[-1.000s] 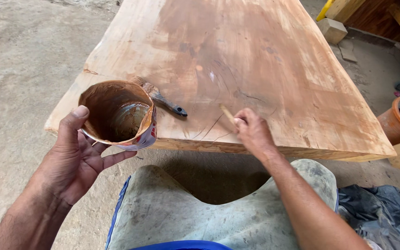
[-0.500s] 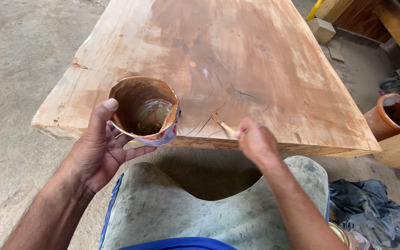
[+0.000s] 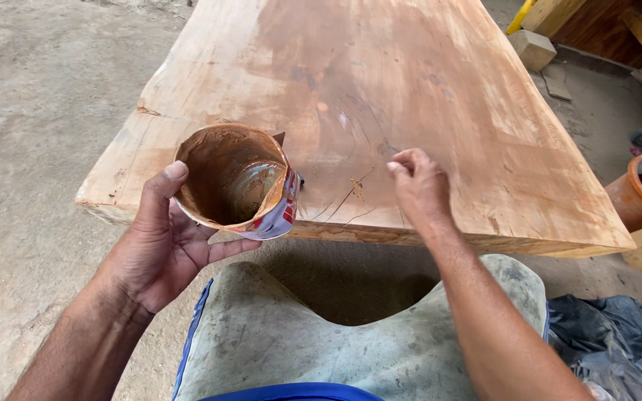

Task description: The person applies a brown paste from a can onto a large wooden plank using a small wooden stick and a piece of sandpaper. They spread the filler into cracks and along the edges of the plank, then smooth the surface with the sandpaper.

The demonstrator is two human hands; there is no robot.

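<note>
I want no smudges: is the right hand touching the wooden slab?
Cannot tell. In the head view the right hand is closed over the slab, knuckles up, hiding any contact or gap beneath it.

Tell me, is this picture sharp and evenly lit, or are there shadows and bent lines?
Head view: soft daylight, no harsh glare; the wooden slab is sharp and evenly lit. A dark shadow lies under its near edge, above the lap. The left hand and its can look crisp; the right hand is slightly soft. The wide lens bends the slab's edges a little.
</note>
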